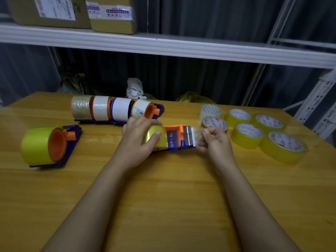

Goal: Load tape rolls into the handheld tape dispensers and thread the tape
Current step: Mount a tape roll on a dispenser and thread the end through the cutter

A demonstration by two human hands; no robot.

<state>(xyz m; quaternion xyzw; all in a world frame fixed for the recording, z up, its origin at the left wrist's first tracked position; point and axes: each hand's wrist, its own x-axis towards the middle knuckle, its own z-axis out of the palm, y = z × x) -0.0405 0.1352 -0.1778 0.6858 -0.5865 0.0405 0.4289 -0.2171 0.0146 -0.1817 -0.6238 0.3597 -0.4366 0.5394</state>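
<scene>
While the left hand [140, 137] curls over a yellow tape roll [157, 136] to keep it seated on its hub, the right hand [216, 140] pinches the clear free end of tape [199, 135] just past the metal cutter plate [189, 138] of the dispenser [174, 142] lying on its side on the wooden table [163, 197]. Left thumb and fingers wrap the roll from both sides, apparently to stop it spinning as the tape is drawn; right thumb and forefinger are pressed together on the film, remaining fingers curled beneath. Threading looks nearly done on this unit, the tape already lying across the blue body between the two hands. Beyond the left fingertips, a row of loaded dispensers [118, 110] stands side by side, probably finished; well out from the left wrist sits another yellow-loaded dispenser [49, 144]. Beyond the right knuckles, spare rolls [254, 130], yellow and clear, lie flat within reach, seemingly awaiting loading. Cardboard boxes [78, 13] rest on a shelf [163, 46] above.
</scene>
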